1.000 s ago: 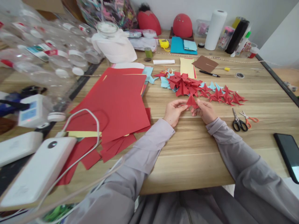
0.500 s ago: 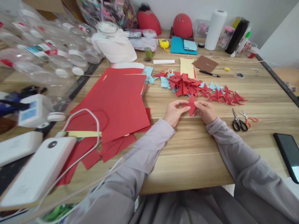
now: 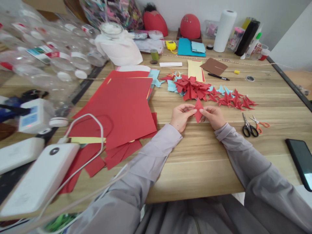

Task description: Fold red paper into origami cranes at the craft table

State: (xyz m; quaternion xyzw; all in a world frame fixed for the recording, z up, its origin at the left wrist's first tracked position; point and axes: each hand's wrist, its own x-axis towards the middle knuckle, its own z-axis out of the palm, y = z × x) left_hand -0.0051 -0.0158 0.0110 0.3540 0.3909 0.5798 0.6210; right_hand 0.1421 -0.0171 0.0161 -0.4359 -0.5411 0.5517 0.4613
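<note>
A small diamond of folded red paper (image 3: pixel 199 105) is held upright between my two hands. My left hand (image 3: pixel 181 116) pinches its left edge between thumb and fingers. On its right side, the thumb of my right hand (image 3: pixel 214 116) presses on the paper, with the fingers partly hidden behind. Just beyond lies a pile of folded red paper cranes (image 3: pixel 192 87), with more red cranes (image 3: pixel 235 100) and a few light blue ones (image 3: pixel 221 89) trailing off to the right.
Large red paper sheets (image 3: pixel 124 107) lie to the left. Black scissors (image 3: pixel 249 128) and orange scissors (image 3: pixel 260 123) rest at right, near a phone (image 3: pixel 301 162). White power banks (image 3: pixel 41 178) with a cable and plastic bottles (image 3: pixel 58 55) crowd the left side.
The folded red paper has shifted slightly left and is turned a little. My right thumb has moved left onto its face. My left hand stays pinched on it.
</note>
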